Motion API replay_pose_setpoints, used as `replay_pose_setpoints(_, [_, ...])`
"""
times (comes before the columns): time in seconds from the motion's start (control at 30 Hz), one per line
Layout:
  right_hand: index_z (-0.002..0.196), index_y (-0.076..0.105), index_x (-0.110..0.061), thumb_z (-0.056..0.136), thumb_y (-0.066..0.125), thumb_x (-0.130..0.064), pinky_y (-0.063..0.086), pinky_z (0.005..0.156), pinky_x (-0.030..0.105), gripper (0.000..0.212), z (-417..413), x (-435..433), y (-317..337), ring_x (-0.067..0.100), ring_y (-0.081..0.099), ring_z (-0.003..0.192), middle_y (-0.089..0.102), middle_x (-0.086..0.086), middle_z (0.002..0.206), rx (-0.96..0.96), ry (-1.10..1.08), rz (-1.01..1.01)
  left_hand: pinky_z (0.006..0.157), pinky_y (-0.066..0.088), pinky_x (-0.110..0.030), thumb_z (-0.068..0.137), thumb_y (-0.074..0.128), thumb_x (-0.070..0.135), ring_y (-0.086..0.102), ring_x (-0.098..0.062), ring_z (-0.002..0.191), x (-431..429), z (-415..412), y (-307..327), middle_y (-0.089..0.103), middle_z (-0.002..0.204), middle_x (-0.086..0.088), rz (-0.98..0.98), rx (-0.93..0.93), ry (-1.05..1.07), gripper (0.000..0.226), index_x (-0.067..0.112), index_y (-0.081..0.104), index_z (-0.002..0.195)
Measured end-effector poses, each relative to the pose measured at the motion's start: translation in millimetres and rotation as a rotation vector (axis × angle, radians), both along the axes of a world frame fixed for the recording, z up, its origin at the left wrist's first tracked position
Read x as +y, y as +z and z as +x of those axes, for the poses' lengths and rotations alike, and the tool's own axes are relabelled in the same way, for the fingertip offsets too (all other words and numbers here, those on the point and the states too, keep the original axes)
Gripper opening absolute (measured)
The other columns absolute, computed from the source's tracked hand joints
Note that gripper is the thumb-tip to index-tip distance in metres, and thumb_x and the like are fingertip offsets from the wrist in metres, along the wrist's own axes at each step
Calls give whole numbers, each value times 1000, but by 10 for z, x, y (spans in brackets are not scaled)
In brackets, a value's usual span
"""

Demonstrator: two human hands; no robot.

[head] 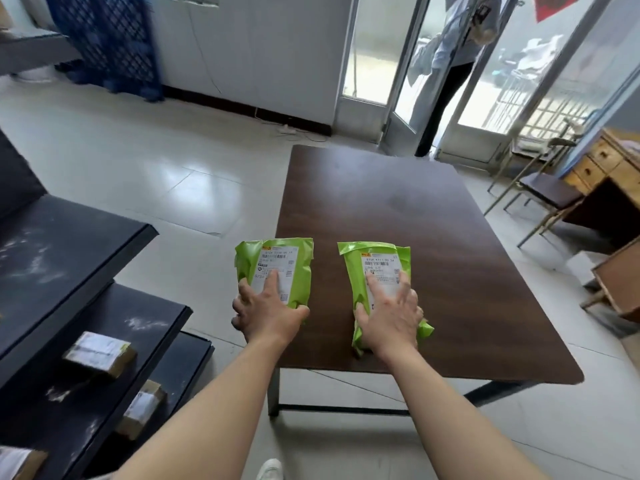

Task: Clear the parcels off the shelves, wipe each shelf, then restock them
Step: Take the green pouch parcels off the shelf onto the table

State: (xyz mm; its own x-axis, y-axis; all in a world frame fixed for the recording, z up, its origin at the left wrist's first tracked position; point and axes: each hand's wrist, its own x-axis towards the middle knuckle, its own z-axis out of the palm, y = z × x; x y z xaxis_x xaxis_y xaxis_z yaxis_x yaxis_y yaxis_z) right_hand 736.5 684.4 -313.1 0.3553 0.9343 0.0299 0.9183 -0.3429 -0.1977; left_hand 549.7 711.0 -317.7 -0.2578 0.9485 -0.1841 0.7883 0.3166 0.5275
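While both lie lengthways, near to far, on the desk (pixel 415 209), the left hand (pixel 266 313) clasps the left green parcel (pixel 299 268) by its near end, thumb wrapped round, and the right hand (pixel 391 313) likewise the right green parcel (pixel 353 271); cardboard boxes (pixel 98 355) on the shelves (pixel 69 237) sit nearer the left hand.

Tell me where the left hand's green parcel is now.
In the head view, the green parcel, gripped by the left hand, is over the left edge of the brown table, beside the second green parcel.
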Motion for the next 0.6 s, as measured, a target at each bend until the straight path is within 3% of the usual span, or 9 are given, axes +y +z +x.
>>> replay_pose_setpoints(0.27, [147,26,-45,91,52,-49,26,109,48,62,207,897,-168,36,21,136,2,11,157,3,-47,-21,100,32,-49,65,68,56,28,-40,126,985,236,-202,12,148,-15,-54,62,-68,94,40,21,145])
replay_pose_setpoints(0.6, [147,24,-46,89,52,-51,29,107,48,64,464,1682,-859,35,22,136,3,10,157,-20,-35,-112,102,30,-50,65,67,57,24,-40,129,1698,560,-773,8,148,-13,-119,100,-66,92,42,19,142])
